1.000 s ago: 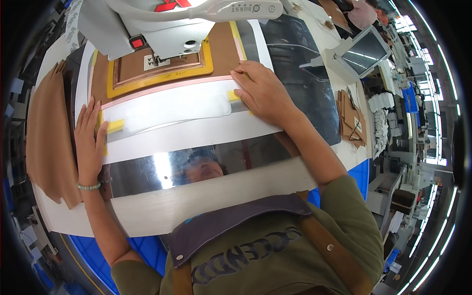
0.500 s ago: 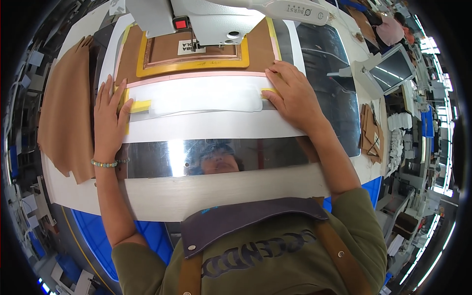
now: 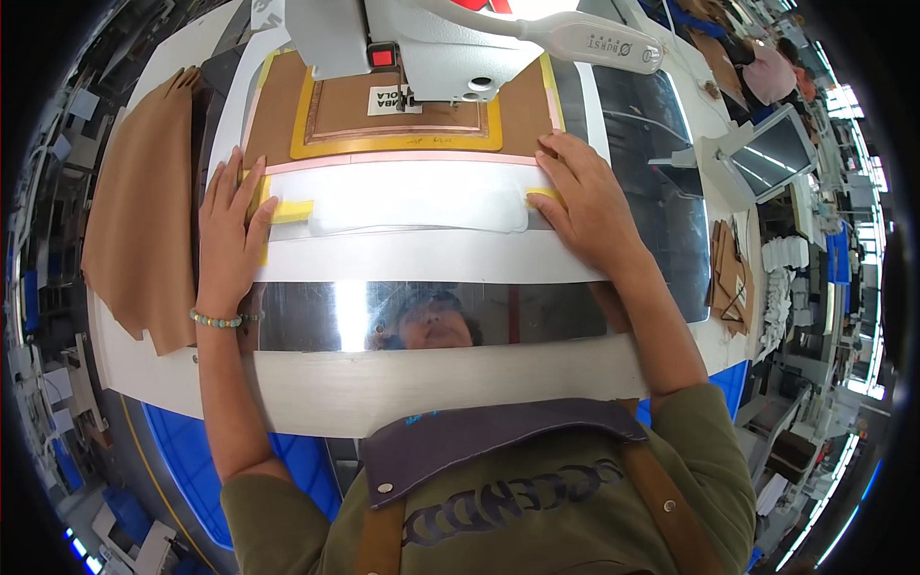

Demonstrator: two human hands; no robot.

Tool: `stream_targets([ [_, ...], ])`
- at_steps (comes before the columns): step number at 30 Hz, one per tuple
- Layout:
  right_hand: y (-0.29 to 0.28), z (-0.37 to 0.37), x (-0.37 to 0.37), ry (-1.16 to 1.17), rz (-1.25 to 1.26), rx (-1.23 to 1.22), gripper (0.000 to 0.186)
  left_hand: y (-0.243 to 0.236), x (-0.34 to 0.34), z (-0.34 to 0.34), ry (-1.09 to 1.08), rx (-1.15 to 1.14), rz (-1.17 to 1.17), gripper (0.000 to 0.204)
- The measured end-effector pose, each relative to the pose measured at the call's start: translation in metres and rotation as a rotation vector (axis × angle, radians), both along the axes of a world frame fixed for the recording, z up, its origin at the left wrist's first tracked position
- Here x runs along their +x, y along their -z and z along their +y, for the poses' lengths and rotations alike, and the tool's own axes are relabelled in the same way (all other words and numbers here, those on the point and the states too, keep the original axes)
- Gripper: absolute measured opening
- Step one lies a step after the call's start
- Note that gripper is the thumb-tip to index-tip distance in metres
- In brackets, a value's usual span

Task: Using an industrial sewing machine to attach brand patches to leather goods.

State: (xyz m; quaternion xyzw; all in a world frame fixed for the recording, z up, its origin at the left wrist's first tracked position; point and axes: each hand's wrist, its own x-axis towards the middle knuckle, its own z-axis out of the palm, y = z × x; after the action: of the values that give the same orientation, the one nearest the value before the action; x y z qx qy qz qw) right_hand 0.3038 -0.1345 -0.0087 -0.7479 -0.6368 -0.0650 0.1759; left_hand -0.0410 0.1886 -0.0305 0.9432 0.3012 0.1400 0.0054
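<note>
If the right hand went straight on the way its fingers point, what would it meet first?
Probably the yellow frame, across a strip of brown sheet; heights are unclear from this view.

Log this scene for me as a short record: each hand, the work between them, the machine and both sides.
Left hand: fingers spread at the work's left edge
Right hand: fingers and thumb at its right edge
Between hands: smooth white flat piece
Beyond it: flat brown sheet with yellow rectangular frame on top
Machine: white machine head above the frame
Left side: long brown leather-like piece
Right side: grey-cased flat screen
</note>
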Motion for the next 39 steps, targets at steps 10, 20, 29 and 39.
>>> stream_targets([
  [10,-0.003,0.003,-0.003,0.051,-0.077,-0.092,0.065,-0.004,0.003,-0.001,0.090,0.015,-0.067,0.058],
  [20,-0.001,0.002,-0.001,0.085,-0.078,-0.209,0.068,-0.006,0.003,0.001,0.059,-0.071,-0.035,0.053],
  [29,-0.004,0.004,-0.004,0.099,-0.085,-0.256,0.071,-0.012,0.003,-0.006,0.035,-0.039,-0.078,0.052],
  [39,-0.001,0.004,-0.001,0.062,-0.104,-0.251,0.072,-0.005,0.000,-0.005,0.036,-0.015,-0.058,0.050],
])
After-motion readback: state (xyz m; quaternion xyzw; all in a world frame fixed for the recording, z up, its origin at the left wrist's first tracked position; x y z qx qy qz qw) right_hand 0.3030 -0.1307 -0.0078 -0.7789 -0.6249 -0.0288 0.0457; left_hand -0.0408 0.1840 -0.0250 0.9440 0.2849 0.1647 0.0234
